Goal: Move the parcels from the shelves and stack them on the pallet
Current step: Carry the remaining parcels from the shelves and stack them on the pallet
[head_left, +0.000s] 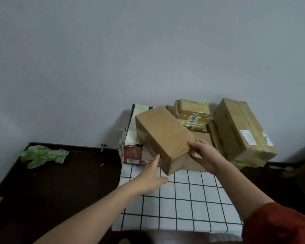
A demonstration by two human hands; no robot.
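Note:
A plain brown cardboard parcel [163, 135] is tilted above the white checked cloth [183, 199]. My right hand [205, 155] grips its near right corner, fingers curled over the edge. With straight fingers, my left hand [152, 173] touches its lower left side. Under it lies another brown box [203, 138], mostly hidden. Behind are a stack of flat yellow-taped parcels [193, 113] and a large taped carton [239, 129] with a white label.
A printed red-and-white box [133, 138] stands left of the held parcel, against the grey wall. To the left is a dark brown surface [60, 182] with a crumpled green plastic bag [43, 155]. A dark surface also lies at the right.

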